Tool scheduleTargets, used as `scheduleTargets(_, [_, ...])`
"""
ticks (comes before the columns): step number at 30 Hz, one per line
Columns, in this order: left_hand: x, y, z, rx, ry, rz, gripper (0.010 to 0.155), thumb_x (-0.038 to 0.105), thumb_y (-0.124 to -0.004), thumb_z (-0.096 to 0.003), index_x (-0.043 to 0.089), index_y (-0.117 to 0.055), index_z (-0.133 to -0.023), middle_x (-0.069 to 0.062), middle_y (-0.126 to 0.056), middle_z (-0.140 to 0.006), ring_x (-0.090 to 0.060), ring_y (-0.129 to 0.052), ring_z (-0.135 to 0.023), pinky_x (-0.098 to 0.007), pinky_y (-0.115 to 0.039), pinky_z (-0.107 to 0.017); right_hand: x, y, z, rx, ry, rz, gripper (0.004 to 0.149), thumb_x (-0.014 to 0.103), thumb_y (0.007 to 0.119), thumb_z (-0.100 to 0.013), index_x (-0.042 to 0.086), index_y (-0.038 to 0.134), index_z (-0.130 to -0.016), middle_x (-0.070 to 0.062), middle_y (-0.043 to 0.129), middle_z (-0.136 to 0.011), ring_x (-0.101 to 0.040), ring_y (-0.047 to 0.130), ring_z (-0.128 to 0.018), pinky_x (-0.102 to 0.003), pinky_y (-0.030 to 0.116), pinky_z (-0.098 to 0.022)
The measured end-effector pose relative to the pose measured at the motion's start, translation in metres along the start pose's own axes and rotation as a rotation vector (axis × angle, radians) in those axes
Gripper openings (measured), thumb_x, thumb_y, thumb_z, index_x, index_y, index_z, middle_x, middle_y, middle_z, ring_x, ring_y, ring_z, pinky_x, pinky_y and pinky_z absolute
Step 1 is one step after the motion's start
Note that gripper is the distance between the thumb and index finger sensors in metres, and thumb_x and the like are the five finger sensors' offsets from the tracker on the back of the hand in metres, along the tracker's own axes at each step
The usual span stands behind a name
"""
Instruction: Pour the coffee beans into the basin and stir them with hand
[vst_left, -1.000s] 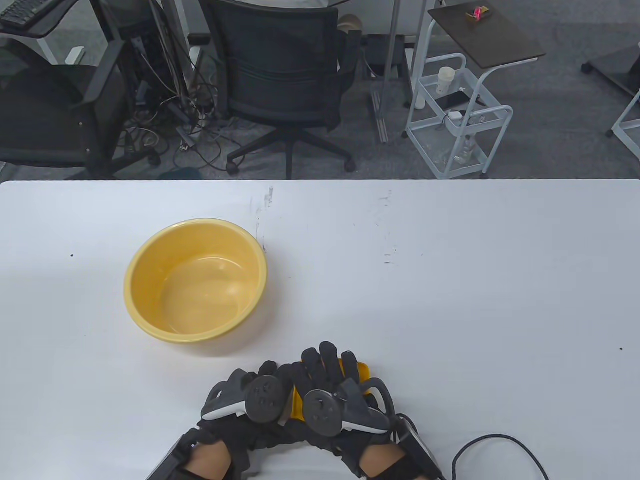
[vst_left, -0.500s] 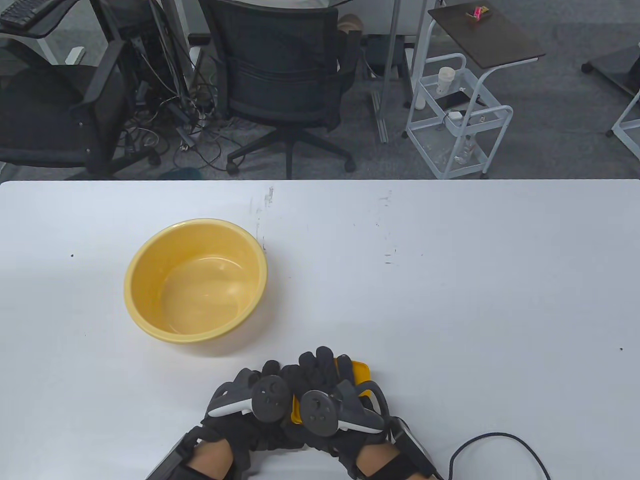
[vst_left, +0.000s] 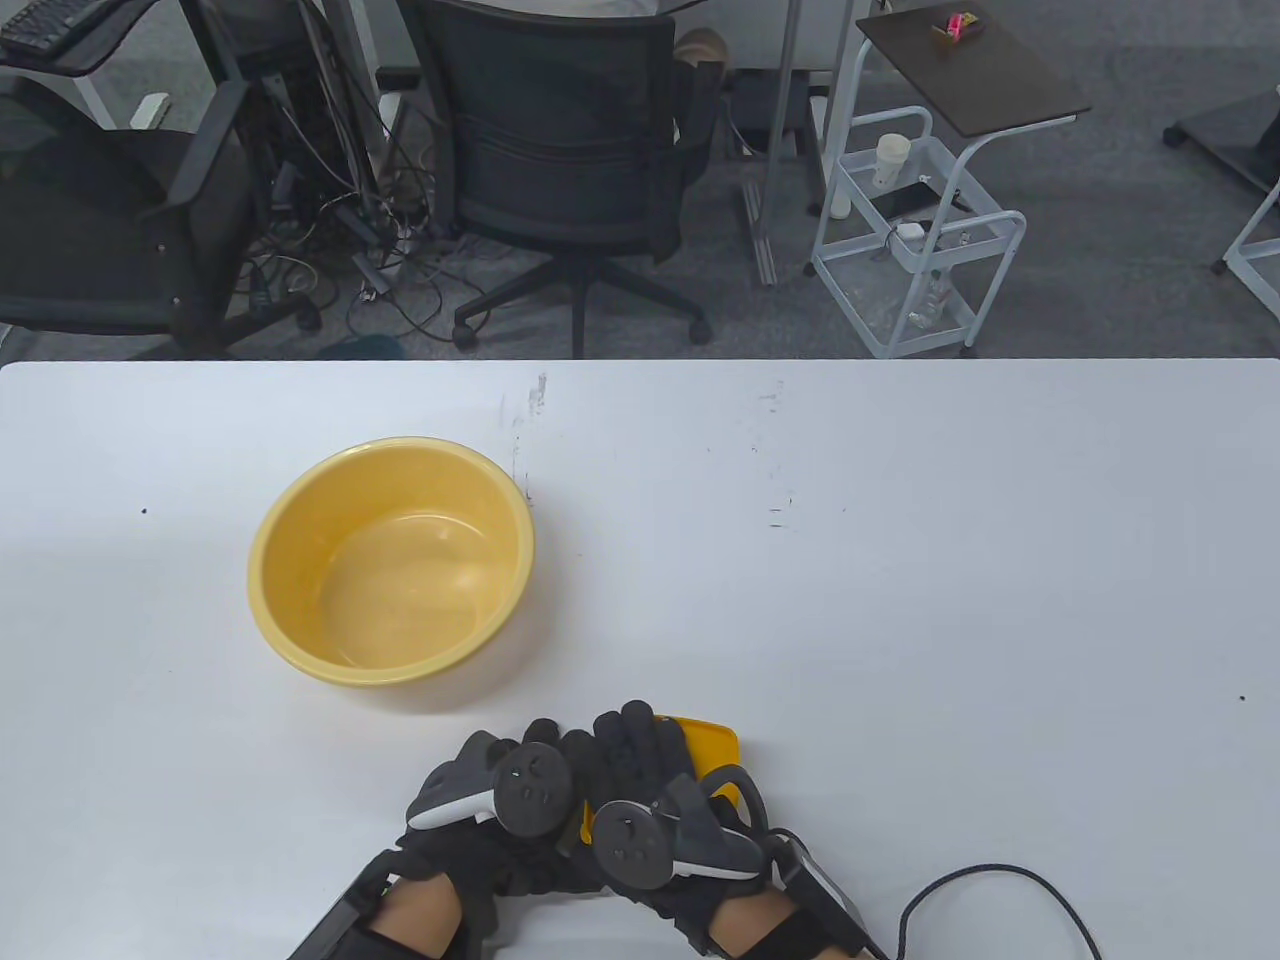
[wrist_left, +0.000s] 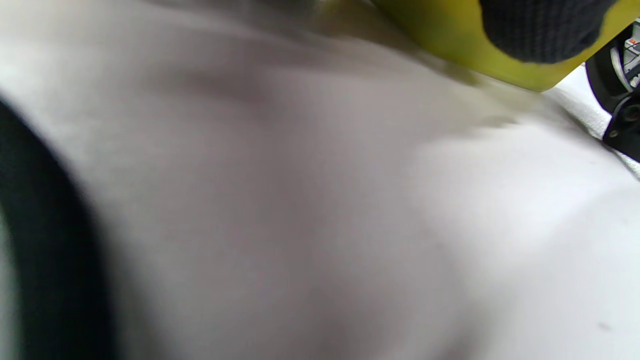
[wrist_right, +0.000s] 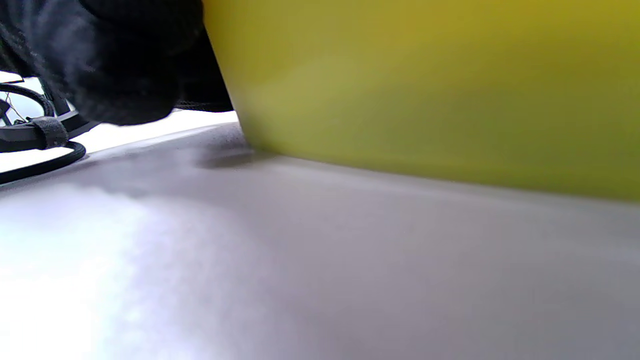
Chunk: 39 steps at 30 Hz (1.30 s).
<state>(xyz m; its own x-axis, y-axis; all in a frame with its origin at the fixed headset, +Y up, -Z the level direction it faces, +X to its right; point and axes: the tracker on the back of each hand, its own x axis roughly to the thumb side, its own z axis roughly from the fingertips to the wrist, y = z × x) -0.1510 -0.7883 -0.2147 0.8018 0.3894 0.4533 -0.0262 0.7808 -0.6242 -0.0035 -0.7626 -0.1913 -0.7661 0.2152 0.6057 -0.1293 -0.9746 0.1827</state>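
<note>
Both hands drew back slightly toward 6 o'clock; left hand (vst_left: 520, 790) and right hand (vst_left: 650, 800) stayed curled over yellow container (vst_left: 712, 745). Basin (vst_left: 300, 530) at 10 o'clock was empty; pour not started.

Evenly, brightly lit from overhead in the table view; sharp throughout, with slight bowing at the frame edges. Soft glare inside the round yellow plastic basin (vst_left: 391, 561), faint shadow at its lower right on the white worktop (vst_left: 900, 600). Heavily blurred and out of focus in both wrist views; bright patch lower left of the right wrist view.
</note>
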Motion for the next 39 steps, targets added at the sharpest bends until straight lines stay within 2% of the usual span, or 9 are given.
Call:
scheduleTargets(18, [0.0,-0.001,-0.001,-0.009,0.006,-0.005,0.105,0.067,-0.066,-0.0432,0.014,0.002,-0.101,-0.012,-0.002,-0.115,-0.045,0.002,-0.106,-0.061,-0.008,-0.074,0.006,0.003,0.002,0.009,-0.04,0.05,0.079,0.051,0.058,-0.052,0.0,0.025,-0.103,-0.029,0.022,-0.102,-0.056,0.017,-0.095,-0.064,0.02,-0.068])
scheduleTargets(19, [-0.001,0.001,0.0,-0.006,0.003,0.004,0.104,0.07,-0.061,-0.0429,0.013,0.002,-0.102,-0.013,-0.003,-0.116,-0.045,0.001,-0.106,-0.062,-0.009,-0.074,0.004,-0.002,0.006,-0.085,-0.04,0.021,0.077,0.053,0.052,-0.052,0.0,0.03,-0.103,-0.029,0.031,-0.103,-0.056,0.027,-0.096,-0.064,0.028,-0.068])
scheduleTargets(20, [-0.002,0.002,0.0,0.006,-0.01,0.043,0.104,0.071,-0.06,-0.043,0.012,0.002,-0.102,-0.014,-0.005,-0.116,-0.046,0.001,-0.107,-0.062,-0.009,-0.074,0.001,-0.006,0.004,-0.11,-0.06,-0.054,0.077,0.053,0.052,-0.052,-0.002,0.034,-0.102,-0.029,0.035,-0.102,-0.056,0.031,-0.096,-0.064,0.031,-0.067])
scheduleTargets(21, [-0.004,0.003,0.0,0.013,-0.021,0.078,0.103,0.071,-0.059,-0.0429,0.012,0.001,-0.103,-0.013,-0.006,-0.117,-0.045,0.0,-0.107,-0.062,-0.009,-0.074,-0.001,-0.003,0.004,-0.091,-0.054,-0.173,0.076,0.051,0.056,-0.052,-0.002,0.034,-0.102,-0.029,0.034,-0.102,-0.056,0.028,-0.095,-0.064,0.027,-0.067])
scheduleTargets(22, [-0.006,0.004,0.001,0.01,-0.034,0.108,0.103,0.072,-0.059,-0.0431,0.013,0.0,-0.103,-0.013,-0.006,-0.117,-0.044,0.0,-0.108,-0.062,-0.009,-0.074,-0.002,-0.004,0.005,-0.088,-0.039,-0.212,0.076,0.05,0.058,-0.052,-0.001,0.034,-0.103,-0.029,0.032,-0.103,-0.055,0.024,-0.096,-0.063,0.023,-0.068])
scheduleTargets(28, [-0.007,0.004,0.001,-0.021,-0.061,0.136,0.103,0.074,-0.054,-0.0431,0.012,0.002,-0.103,-0.014,-0.004,-0.117,-0.044,0.006,-0.106,-0.062,-0.004,-0.072,-0.007,-0.006,0.007,-0.119,-0.058,-0.25,0.074,0.05,0.055,-0.052,-0.001,0.035,-0.102,-0.027,0.035,-0.103,-0.053,0.028,-0.097,-0.062,0.025,-0.069])
scheduleTargets(39, [-0.01,0.001,0.003,-0.071,-0.148,0.279,0.09,0.064,-0.047,-0.0557,0.006,0.004,-0.102,-0.02,0.001,-0.114,-0.042,0.012,-0.102,-0.061,0.003,-0.065,-0.012,-0.008,0.008,-0.153,-0.055,-0.35,0.072,0.049,0.055,-0.053,0.0,0.037,-0.102,-0.026,0.038,-0.102,-0.052,0.029,-0.097,-0.06,0.026,-0.069])
